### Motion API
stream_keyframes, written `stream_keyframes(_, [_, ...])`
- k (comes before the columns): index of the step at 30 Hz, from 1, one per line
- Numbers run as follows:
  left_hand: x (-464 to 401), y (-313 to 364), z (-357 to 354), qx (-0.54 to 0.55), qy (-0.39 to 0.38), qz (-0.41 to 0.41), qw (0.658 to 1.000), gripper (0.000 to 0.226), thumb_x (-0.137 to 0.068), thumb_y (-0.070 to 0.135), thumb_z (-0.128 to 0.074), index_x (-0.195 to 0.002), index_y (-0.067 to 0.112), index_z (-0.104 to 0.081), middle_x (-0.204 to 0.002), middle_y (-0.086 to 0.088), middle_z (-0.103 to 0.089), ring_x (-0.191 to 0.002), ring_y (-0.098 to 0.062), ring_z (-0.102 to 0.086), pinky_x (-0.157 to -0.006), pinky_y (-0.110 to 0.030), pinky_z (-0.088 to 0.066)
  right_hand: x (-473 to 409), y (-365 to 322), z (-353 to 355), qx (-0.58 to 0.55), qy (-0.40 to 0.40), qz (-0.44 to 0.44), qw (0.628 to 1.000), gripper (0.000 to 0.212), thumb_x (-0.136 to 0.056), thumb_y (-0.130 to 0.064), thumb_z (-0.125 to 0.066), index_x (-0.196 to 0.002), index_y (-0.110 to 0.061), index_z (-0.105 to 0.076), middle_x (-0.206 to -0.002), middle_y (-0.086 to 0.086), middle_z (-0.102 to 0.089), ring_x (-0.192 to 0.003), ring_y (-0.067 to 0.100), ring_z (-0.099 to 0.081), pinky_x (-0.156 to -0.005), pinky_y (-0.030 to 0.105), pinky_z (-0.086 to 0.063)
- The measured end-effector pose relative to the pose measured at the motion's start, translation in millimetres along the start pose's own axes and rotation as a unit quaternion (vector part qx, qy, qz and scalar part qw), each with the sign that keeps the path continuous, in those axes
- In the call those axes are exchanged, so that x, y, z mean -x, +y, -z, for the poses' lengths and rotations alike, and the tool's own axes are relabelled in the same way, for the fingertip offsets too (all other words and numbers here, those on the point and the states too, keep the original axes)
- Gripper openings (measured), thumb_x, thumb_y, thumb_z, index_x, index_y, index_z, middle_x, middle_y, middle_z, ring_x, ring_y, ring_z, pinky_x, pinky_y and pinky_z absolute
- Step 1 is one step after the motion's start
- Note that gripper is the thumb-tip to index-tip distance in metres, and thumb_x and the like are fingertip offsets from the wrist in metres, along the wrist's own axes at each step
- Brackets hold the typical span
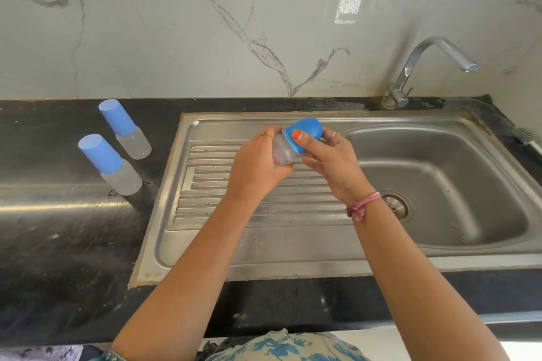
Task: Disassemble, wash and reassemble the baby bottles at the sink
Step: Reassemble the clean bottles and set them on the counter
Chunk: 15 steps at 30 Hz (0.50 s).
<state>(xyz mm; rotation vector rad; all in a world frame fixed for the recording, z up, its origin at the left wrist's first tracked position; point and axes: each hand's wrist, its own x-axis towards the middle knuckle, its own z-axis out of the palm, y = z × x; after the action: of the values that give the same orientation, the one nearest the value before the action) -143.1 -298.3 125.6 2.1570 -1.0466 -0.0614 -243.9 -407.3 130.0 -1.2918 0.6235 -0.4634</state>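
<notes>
The left hand (258,161) is wrapped around the clear body of a baby bottle (283,152), and it holds the bottle tilted above the ribbed draining board of the sink (293,255). The right hand (328,155) grips the blue cap (305,132) of this bottle, with the thumb pressed on the side of the cap and the other fingers curled behind it. So both hands are closed on parts of the same bottle, and I judge that the cap is about to be pulled or twisted off.

Two other bottles (117,167) stand upright on the black bench (58,243) to the left of the sink, one behind the other, both with blue caps on. The tap (434,67) is at the back right, and no water is running from it.

Some things could go wrong from here. Small water drops lie on the draining board, so the hands may be wet; a wet hand can slip on the smooth cap. If the cap comes free suddenly, it may jump out of the fingers and fall into the basin near the drain (396,205). If there is liquid inside the bottle, which I cannot tell, the tilted position may let it spill over the draining board.
</notes>
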Motion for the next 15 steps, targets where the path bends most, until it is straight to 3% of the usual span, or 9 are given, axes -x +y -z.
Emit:
stream_keyframes(4, [-1.3,-2.5,-1.8,-0.008,0.009,-0.015,1.0,0.059,-0.072,0.026,-0.078,-0.126,0.021,-0.054,-0.105,0.0,-0.065,-0.09,-0.022,-0.061,-0.067,-0.028,-0.044,0.5,1.0,-9.9,0.044,0.053,0.007,0.998,0.057,-0.07,-0.047,-0.081,-0.113,-0.012,-0.063,-0.1,0.0,-0.073,-0.088,0.01,-0.071,-0.084,0.034,-0.055])
stream_keyframes(8, [4.9,-0.4,-4.0,0.065,-0.006,-0.023,0.998,0.07,-0.073,0.027,-0.08,-0.135,0.025,-0.047,-0.106,0.002,-0.064,-0.087,-0.015,-0.058,-0.069,-0.027,-0.044,-0.4,-8.1,-5.9,0.094,0.013,-0.005,0.995,0.069,-0.063,-0.058,-0.076,-0.115,-0.015,-0.06,-0.103,-0.001,-0.071,-0.091,0.01,-0.07,-0.087,0.037,-0.055])
stream_keyframes(11, [7.1,-1.1,-2.0,0.118,-0.024,-0.009,0.993,0.069,-0.073,0.027,-0.081,-0.134,0.026,-0.049,-0.101,0.003,-0.066,-0.087,-0.019,-0.062,-0.074,-0.033,-0.051,-1.6,-12.4,12.2,0.058,-0.114,-0.025,0.991,0.053,-0.079,-0.04,-0.075,-0.124,-0.024,-0.054,-0.113,0.0,-0.069,-0.105,0.017,-0.068,-0.091,0.042,-0.055])
stream_keyframes(13, [8.3,0.9,-0.9,0.126,-0.045,-0.005,0.991,0.07,-0.073,0.026,-0.082,-0.135,0.028,-0.049,-0.097,0.007,-0.064,-0.084,-0.016,-0.061,-0.075,-0.029,-0.051,-3.0,-12.6,22.2,0.012,-0.174,-0.013,0.985,0.06,-0.083,-0.019,-0.071,-0.134,-0.034,-0.045,-0.123,0.001,-0.063,-0.11,0.02,-0.065,-0.092,0.042,-0.055])
stream_keyframes(15, [8.8,3.1,-2.2,0.131,-0.066,0.007,0.989,0.071,-0.073,0.024,-0.081,-0.135,0.031,-0.048,-0.092,0.011,-0.061,-0.081,-0.015,-0.061,-0.073,-0.025,-0.05,-5.5,-10.1,24.8,-0.011,-0.199,0.017,0.98,0.07,-0.082,-0.004,-0.071,-0.139,-0.033,-0.043,-0.127,0.006,-0.059,-0.112,0.023,-0.062,-0.096,0.043,-0.052])
